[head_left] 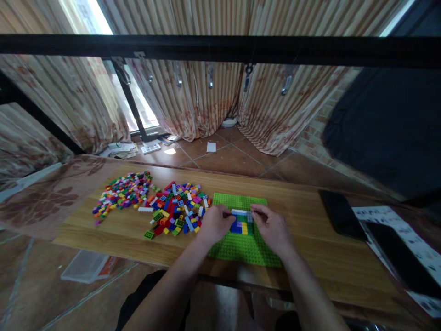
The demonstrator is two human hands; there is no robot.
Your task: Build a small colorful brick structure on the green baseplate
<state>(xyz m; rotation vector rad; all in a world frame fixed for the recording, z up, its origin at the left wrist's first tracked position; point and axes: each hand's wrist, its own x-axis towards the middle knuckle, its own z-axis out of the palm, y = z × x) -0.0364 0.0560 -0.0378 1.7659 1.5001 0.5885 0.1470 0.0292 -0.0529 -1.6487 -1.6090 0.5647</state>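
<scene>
A lime-green studded baseplate [244, 253] lies on the wooden tabletop. Near its middle stands a low block of toy bricks [241, 223] in white, blue, yellow, lilac, grey and green. My left hand [217, 223] is at the left side of these bricks, fingers curled together; whatever the fingertips hold is hidden. My right hand [272, 227] is at the right side, thumb and index finger pinched close by a grey brick [249, 216] at the upper right corner. Whether that brick is gripped or only touched I cannot make out.
Left of the plate spreads a pile of larger mixed bricks [179, 207], with a heap of smaller ones [126, 191] beyond. At the right lie a black flat object [341, 214], a dark phone-like slab [403, 257] and a printed sheet [375, 215]. A black bar [220, 48] crosses above.
</scene>
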